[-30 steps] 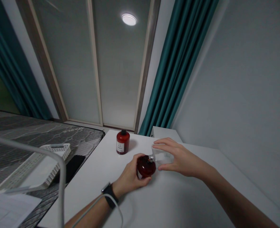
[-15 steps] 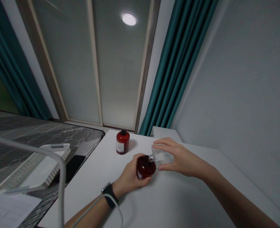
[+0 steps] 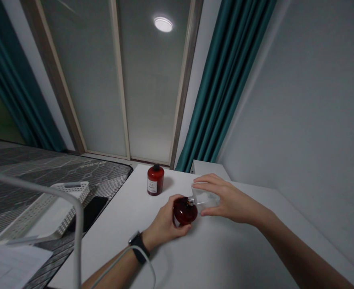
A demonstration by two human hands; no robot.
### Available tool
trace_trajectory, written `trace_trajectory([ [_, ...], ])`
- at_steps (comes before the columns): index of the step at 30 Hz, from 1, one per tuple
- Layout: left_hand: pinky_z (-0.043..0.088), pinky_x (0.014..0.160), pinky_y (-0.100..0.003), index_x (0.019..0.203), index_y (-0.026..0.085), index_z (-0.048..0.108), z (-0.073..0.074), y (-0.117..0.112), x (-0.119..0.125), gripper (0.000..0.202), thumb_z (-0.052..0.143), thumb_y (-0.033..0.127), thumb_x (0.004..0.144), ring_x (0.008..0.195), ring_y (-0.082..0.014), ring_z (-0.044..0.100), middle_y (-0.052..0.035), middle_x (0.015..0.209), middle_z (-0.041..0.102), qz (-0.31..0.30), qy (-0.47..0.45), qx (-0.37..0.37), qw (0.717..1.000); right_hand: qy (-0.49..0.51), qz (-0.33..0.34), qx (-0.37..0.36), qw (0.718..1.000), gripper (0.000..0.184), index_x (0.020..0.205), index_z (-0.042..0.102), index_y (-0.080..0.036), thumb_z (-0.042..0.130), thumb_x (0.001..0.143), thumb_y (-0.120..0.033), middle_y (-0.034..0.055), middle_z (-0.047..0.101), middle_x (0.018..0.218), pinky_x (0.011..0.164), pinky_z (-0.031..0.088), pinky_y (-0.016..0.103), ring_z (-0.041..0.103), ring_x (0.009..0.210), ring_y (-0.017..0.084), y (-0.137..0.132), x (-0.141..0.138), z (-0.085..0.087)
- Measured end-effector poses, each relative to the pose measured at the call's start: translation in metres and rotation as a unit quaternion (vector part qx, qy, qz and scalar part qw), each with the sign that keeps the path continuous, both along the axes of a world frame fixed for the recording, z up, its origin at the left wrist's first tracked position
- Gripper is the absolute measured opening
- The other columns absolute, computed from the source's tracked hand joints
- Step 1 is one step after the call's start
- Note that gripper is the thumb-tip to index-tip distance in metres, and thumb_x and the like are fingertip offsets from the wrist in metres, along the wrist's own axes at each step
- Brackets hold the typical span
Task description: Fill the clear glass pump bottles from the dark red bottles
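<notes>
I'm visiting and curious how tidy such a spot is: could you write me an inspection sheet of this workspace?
Surface: white table.
Job's things: dark red round bottle; clear bottle tipped sideways, its shiny neck at the round bottle's top.
Clutter: black-topped bottle upright farther back; left of the table, basket, black slab and paper.
Grips: left grip holds the round bottle; right grip holds the clear bottle.
Cables: pale cord crosses the left forearm in view; whether they touch, I cannot tell.
Surroundings: frosted doors, green curtains, pale wall.
</notes>
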State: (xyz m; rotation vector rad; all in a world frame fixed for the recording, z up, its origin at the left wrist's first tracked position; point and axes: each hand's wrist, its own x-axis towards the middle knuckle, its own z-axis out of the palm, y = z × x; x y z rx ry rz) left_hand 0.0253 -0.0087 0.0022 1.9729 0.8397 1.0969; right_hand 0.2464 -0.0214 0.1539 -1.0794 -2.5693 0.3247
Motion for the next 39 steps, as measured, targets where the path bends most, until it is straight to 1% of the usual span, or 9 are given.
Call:
trace_trajectory([
  [8, 0.047, 0.104, -0.044, 0.131, 0.021, 0.038, -0.0024, 0.0005, -0.0002, 0.074, 0.078, 0.022, 0.069, 0.116, -0.0275, 0.06, -0.0102, 0.127, 0.058, -0.001, -0.002, 0.006, 1.0, 0.007, 0.007, 0.001, 1.0, 0.064, 0.134, 0.06, -0.027, 0.082, 0.076, -0.043, 0.0092, 0.06, 0.137, 0.112, 0.042, 0.047, 0.051, 0.129, 0.027, 0.0001, 0.0006, 0.0019],
  [16, 0.048, 0.103, -0.045, 0.13, 0.021, 0.038, -0.0019, 0.0005, 0.0, 0.074, 0.078, 0.022, 0.069, 0.116, -0.028, 0.061, -0.0103, 0.126, 0.059, 0.0, -0.003, 0.01, 1.0, 0.0, 0.002, -0.008, 1.0, 0.065, 0.136, 0.059, -0.028, 0.082, 0.076, -0.041, 0.0092, 0.057, 0.14, 0.113, 0.041, 0.047, 0.05, 0.132, 0.027, 0.0, 0.0006, 0.0026],
  [21, 0.047, 0.104, -0.045, 0.13, 0.021, 0.039, -0.0015, -0.0002, 0.0, 0.073, 0.078, 0.022, 0.069, 0.117, -0.0282, 0.06, -0.0105, 0.126, 0.059, 0.002, -0.002, 0.007, 1.0, -0.001, 0.001, -0.012, 1.0, 0.063, 0.135, 0.059, -0.029, 0.08, 0.078, -0.044, 0.0096, 0.056, 0.14, 0.114, 0.039, 0.05, 0.048, 0.133, 0.028, -0.0001, 0.0006, 0.0038],
  [30, 0.048, 0.104, -0.043, 0.13, 0.021, 0.039, 0.0002, -0.0009, -0.0002, 0.074, 0.079, 0.022, 0.068, 0.115, -0.028, 0.061, -0.0101, 0.126, 0.06, 0.005, -0.004, 0.004, 1.0, 0.005, 0.01, -0.012, 1.0, 0.062, 0.134, 0.06, -0.028, 0.08, 0.078, -0.044, 0.0098, 0.057, 0.137, 0.112, 0.04, 0.051, 0.049, 0.13, 0.029, 0.0005, -0.0001, 0.0048],
  [39, 0.048, 0.104, -0.044, 0.131, 0.02, 0.039, -0.0011, -0.0005, -0.0002, 0.074, 0.079, 0.022, 0.069, 0.116, -0.0283, 0.061, -0.0109, 0.127, 0.06, 0.005, 0.002, 0.005, 1.0, -0.003, 0.011, -0.014, 1.0, 0.063, 0.134, 0.059, -0.027, 0.081, 0.077, -0.044, 0.0099, 0.057, 0.136, 0.112, 0.041, 0.049, 0.049, 0.13, 0.028, 0.0007, -0.0002, 0.0057],
])
